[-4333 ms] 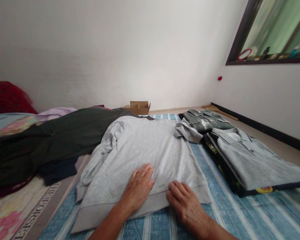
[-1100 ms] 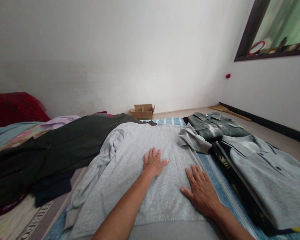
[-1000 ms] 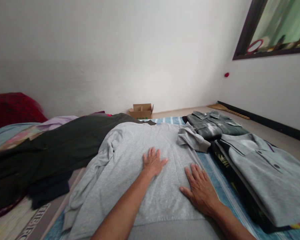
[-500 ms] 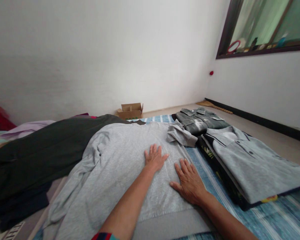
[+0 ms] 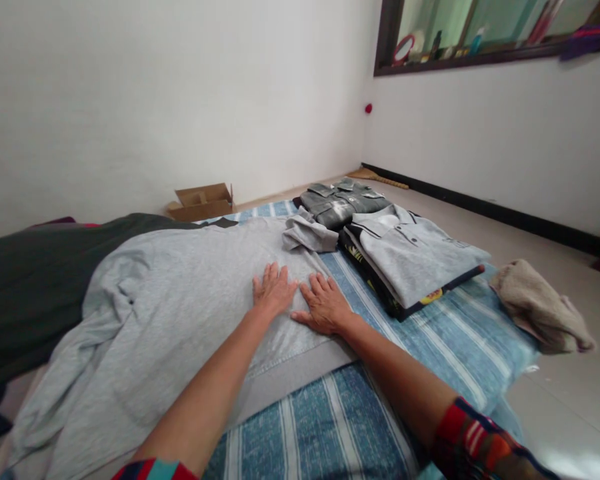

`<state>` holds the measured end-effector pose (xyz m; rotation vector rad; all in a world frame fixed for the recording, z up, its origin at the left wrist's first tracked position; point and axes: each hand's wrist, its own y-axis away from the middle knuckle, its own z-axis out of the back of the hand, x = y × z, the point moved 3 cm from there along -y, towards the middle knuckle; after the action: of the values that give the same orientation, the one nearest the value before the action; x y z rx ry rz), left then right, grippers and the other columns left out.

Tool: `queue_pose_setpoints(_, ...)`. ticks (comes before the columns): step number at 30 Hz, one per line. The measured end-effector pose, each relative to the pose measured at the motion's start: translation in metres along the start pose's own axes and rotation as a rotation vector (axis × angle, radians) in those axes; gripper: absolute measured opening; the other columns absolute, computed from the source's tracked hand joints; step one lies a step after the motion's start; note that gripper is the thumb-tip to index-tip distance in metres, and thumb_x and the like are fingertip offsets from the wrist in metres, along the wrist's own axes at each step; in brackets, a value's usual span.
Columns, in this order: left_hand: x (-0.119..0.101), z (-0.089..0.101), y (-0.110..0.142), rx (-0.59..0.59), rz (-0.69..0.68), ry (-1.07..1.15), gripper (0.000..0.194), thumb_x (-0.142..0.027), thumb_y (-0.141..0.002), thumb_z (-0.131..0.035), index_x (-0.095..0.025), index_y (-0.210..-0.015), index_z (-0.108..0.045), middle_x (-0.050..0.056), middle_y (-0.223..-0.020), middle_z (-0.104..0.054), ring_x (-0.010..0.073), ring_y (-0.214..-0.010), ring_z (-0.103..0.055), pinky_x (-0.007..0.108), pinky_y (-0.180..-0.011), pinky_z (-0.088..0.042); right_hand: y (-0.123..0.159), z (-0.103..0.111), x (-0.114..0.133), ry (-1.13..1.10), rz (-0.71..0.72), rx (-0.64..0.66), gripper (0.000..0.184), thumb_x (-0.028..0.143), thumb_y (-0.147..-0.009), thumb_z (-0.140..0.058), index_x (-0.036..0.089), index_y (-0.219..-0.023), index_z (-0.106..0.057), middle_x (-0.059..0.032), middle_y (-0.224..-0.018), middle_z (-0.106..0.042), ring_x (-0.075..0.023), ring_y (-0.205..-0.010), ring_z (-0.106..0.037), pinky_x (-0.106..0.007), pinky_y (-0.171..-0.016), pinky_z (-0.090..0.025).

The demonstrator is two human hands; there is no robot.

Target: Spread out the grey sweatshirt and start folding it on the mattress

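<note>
A light grey sweatshirt (image 5: 180,293) lies spread flat on a blue striped mat (image 5: 325,427). My left hand (image 5: 273,290) rests flat on its right side, fingers stretched out. Beside it, nearly touching, my right hand (image 5: 324,305) lies flat at the sweatshirt's right edge, fingers apart. Neither hand holds anything. The right sleeve (image 5: 307,235) of the sweatshirt sits bunched just beyond my hands.
A folded grey polo shirt (image 5: 410,257) tops a stack to the right, with a folded dark shirt (image 5: 337,200) behind it. A dark garment (image 5: 35,267) lies at left, a beige cloth (image 5: 540,307) at far right, and a cardboard box (image 5: 203,200) by the wall.
My view has swung to the right, bringing the beige cloth into sight. My two hands have drawn closer together on the sweatshirt's right side and remain flat.
</note>
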<state>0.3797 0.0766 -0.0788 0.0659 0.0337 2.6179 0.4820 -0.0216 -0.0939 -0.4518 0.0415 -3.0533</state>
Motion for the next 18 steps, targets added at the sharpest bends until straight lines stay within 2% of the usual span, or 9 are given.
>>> queue_pose_setpoints(3,-0.008,0.004,0.035,-0.01,-0.066,-0.045,0.052,-0.038,-0.094,-0.025,-0.013,-0.139,-0.036,0.015,-0.151,-0.024,0.0274,-0.139,-0.019,0.053,-0.107,-0.021,-0.001,0.0,-0.001,0.009,0.013,-0.012,0.084,0.07,-0.086,-0.022,0.009,-0.143,-0.03,-0.0222,-0.15,-0.021,-0.0366,-0.139,-0.011,-0.051,-0.109,-0.011)
queue_pose_setpoints(6,-0.007,-0.001,0.062,-0.007,-0.055,-0.043,0.052,-0.037,-0.095,-0.022,-0.012,-0.139,-0.036,0.015,-0.15,-0.027,0.0268,-0.138,-0.021,0.053,-0.106,-0.023,-0.001,0.001,-0.002,0.008,0.012,-0.011,0.081,0.069,-0.087,-0.024,0.01,-0.142,-0.031,-0.0214,-0.15,-0.02,-0.036,-0.139,-0.012,-0.05,-0.108,-0.012)
queue_pose_setpoints(11,-0.002,-0.012,0.068,0.014,-0.039,-0.011,0.057,-0.043,-0.096,-0.018,-0.011,-0.142,-0.031,0.014,-0.151,-0.024,0.026,-0.14,-0.018,0.052,-0.108,-0.021,-0.001,0.003,-0.004,0.005,0.01,-0.024,0.078,0.066,-0.088,-0.026,0.01,-0.142,-0.03,-0.0212,-0.15,-0.02,-0.0352,-0.139,-0.012,-0.05,-0.108,-0.012)
queue_pose_setpoints(15,-0.003,-0.002,0.071,0.055,-0.023,-0.011,0.059,-0.046,-0.095,-0.02,-0.012,-0.141,-0.031,0.015,-0.152,-0.022,0.0263,-0.14,-0.018,0.052,-0.108,-0.022,-0.003,0.003,-0.005,0.006,0.011,-0.031,0.079,0.067,-0.087,-0.026,0.01,-0.141,-0.031,-0.0209,-0.149,-0.022,-0.0357,-0.138,-0.013,-0.049,-0.108,-0.013)
queue_pose_setpoints(18,-0.003,0.007,0.088,0.061,-0.05,-0.048,0.057,-0.046,-0.094,-0.025,-0.014,-0.14,-0.033,0.015,-0.151,-0.024,0.0257,-0.139,-0.019,0.05,-0.108,-0.023,-0.003,0.004,-0.005,0.006,0.01,-0.036,0.08,0.069,-0.086,-0.025,0.011,-0.141,-0.032,-0.0201,-0.149,-0.024,-0.0354,-0.138,-0.014,-0.05,-0.108,-0.013)
